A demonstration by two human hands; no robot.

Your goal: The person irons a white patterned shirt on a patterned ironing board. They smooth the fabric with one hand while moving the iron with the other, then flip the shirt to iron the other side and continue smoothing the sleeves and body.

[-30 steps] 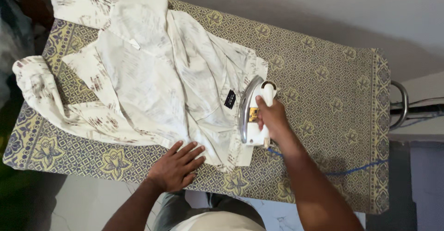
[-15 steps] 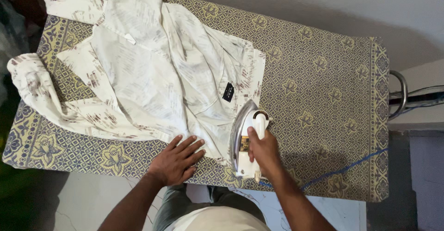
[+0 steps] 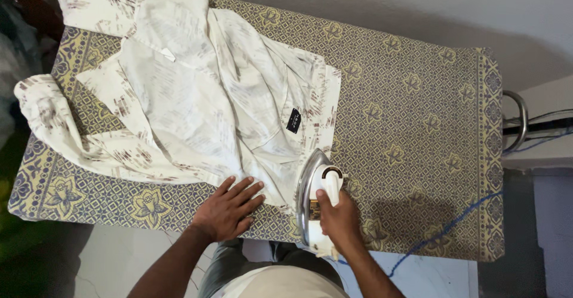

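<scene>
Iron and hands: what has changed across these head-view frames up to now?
The right hand, gripping the iron throughout, drew it from beside the shirt's collar label toward the person, down to the near edge of the board. The left hand stayed flat on the shirt hem; the shirt barely shifted.

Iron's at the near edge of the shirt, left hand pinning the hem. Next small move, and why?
Probably slide the iron away from the body along the shirt collar edge: right hand grips it at the near corner, left hand pins cloth flat.
</scene>
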